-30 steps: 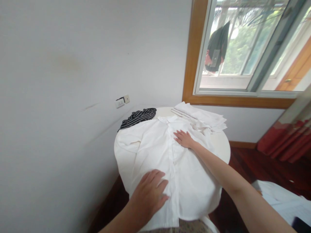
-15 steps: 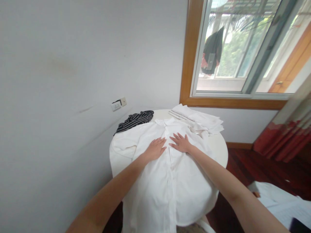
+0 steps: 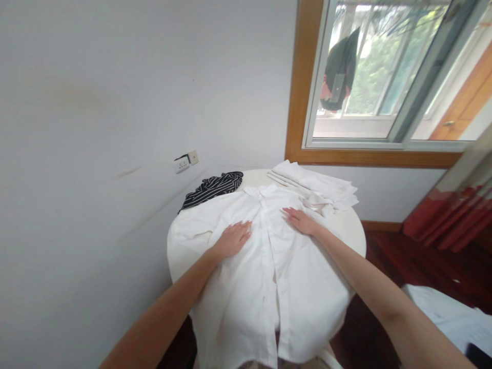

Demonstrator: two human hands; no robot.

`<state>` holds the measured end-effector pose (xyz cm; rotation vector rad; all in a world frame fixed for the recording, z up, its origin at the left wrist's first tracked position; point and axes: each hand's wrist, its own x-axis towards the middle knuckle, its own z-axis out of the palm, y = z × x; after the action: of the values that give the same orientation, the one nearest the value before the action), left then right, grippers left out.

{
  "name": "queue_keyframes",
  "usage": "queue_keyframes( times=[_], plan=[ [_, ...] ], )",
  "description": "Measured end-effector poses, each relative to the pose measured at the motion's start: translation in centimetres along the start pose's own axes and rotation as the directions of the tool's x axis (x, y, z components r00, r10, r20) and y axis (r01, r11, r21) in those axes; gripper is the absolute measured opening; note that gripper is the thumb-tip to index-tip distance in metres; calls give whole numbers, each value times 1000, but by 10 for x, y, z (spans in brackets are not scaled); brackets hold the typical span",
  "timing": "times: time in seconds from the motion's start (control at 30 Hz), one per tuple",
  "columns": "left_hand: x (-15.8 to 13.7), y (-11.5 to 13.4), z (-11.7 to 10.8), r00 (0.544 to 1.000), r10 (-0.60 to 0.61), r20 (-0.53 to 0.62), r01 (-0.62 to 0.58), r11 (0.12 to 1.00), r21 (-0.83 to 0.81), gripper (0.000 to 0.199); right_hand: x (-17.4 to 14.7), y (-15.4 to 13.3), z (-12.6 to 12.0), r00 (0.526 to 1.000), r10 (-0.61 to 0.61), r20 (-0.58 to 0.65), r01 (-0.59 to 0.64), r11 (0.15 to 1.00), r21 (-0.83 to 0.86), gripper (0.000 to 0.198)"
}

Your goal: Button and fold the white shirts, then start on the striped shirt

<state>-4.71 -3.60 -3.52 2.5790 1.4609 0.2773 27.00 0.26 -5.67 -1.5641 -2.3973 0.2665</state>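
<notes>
A white button-front shirt (image 3: 249,287) lies spread over the round table, collar at the far side and hem hanging over the near edge. My left hand (image 3: 232,239) rests flat on the shirt's left front, fingers stretched out. On the other side of the button placket, my right hand (image 3: 301,220) lies flat on the cloth with its fingers extended. Neither hand grips anything. Toward the hem, the two front edges stand slightly apart. One sleeve reaches out to the left on the tabletop.
A black-and-white striped cloth (image 3: 213,189) sits at the table's back left. Folded white cloths (image 3: 313,182) are stacked at the back right. The white table (image 3: 351,233) stands against the wall, below a wood-framed window. White items (image 3: 449,318) lie low at the right, near a red-and-cream curtain (image 3: 442,215).
My hands have slid apart, left hand to the left and right hand to the right, across the shirt. The gap between the front edges has widened near the hem.
</notes>
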Motion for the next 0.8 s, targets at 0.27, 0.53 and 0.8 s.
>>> queue_keyframes(
  times=[0.27,0.53,0.8],
  plan=[
    [33,-24,-16,995,-10,-99,25,987,159,51,3,-8,-4,999,10,-50,-19,985,-173,52],
    [32,-38,1,997,-82,11,80,984,162,63,-1,-13,2,998,60,-32,-66,972,-224,70],
    [26,-42,-6,997,-70,42,61,983,173,64,-6,-6,-3,998,66,9,-63,977,-204,74]
  ],
)
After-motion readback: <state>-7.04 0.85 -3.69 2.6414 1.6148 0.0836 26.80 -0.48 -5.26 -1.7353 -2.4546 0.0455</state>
